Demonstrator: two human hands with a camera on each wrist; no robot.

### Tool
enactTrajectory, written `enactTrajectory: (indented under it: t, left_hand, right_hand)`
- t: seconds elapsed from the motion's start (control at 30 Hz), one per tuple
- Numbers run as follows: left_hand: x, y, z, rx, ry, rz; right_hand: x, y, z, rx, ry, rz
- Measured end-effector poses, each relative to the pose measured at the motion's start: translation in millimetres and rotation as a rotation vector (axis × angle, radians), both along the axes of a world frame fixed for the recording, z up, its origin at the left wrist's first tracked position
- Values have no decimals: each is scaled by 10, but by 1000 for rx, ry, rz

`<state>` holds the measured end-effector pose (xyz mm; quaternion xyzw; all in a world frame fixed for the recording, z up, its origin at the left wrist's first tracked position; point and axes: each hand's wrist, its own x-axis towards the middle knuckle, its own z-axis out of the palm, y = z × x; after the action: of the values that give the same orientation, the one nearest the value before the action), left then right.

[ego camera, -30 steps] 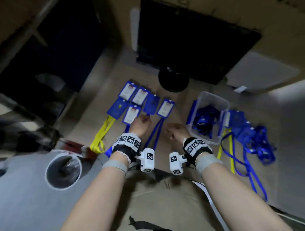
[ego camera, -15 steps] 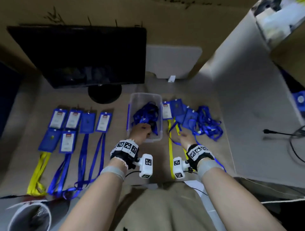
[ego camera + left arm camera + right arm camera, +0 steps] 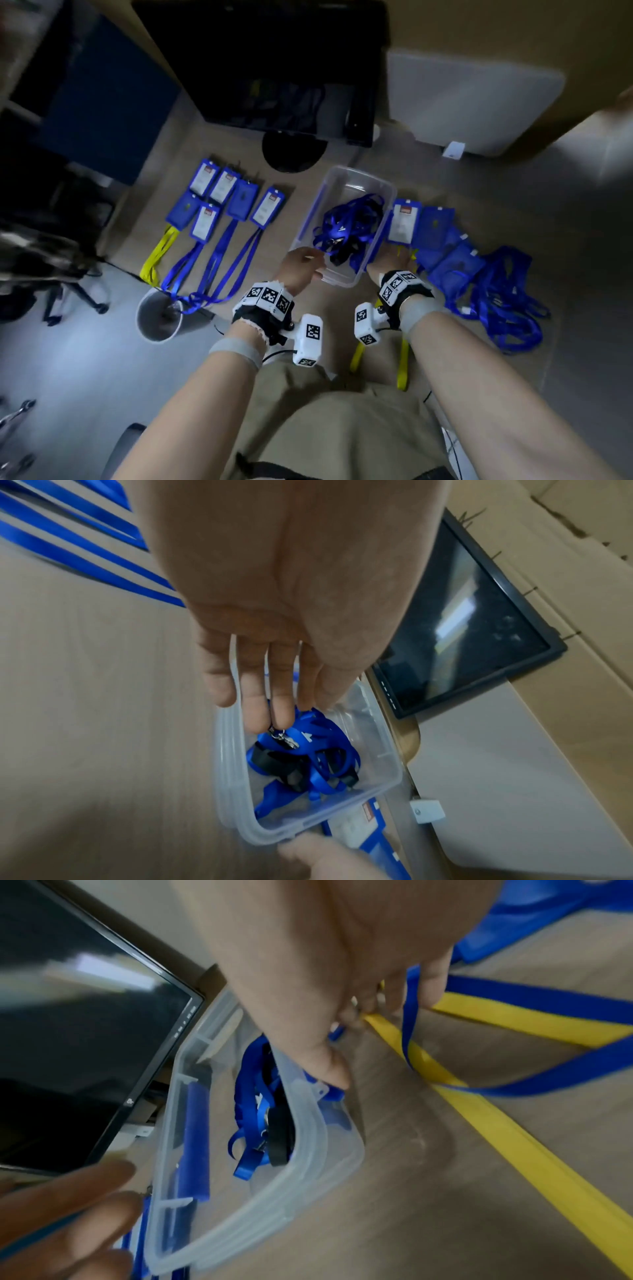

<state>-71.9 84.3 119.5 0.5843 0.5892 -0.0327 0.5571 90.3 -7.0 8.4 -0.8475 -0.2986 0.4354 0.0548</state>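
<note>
Blue lanyard, tangled in the clear box on the desk: we pinch its metal clip with the left hand, the right hand gripping a yellow strap alongside; next, we judge, a slow lift clear of the tangle.

No legible txt — badge cards show red-topped print, too blurred; wrist bands carry b/w code markers.

Translucent plastic box, cloth lanyards, matt wood-grain desk
</note>
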Motion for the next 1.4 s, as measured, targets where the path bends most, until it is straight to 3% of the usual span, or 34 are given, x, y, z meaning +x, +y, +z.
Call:
enactTrajectory:
  t: [0.13,0.3,0.47,0.6,0.73,0.83,0.93,1.03,1.2,1.33,1.4]
  left_hand:
    - [-34,32,17,-8,8,63]
    - [194,54,37,35,-23,-77]
    - [602,-61,166,81,-210,-451]
    - [723,-240,187,144,-332,-881]
    - [517,-408,145,118,-282,-1057]
    - [299,-406,125,265,-274,-938]
    - [168,-374,209,111,-466,-874]
    - [65,-327,333,91,-483,-790]
    - [-67,-215,479,343,-454,-618]
    - [-67,-264,610,419,-329,-652]
    - [-42,-330,660,450,-281,-623]
  right_hand:
    - [14,-76,131,95,-98,-167]
    - [246,-246,557,392,-14,-739]
    - [214,-475,1088,732,243,-934]
    - [-61,-608,1511,806,279,-902]
    - [-358,-681,1861,881,225,-975]
    - [-494,-803,1939,861,54,-1068]
    - [-556,-946,1800,746,-197,-1212]
    - [-638,-1006,1742,593,-316,-1331]
    - [-642,-962,1839,507,-352,-1233]
    - [-527,-842,1961,743,28,-866]
    - [-534,-825,2021,814,170,-589]
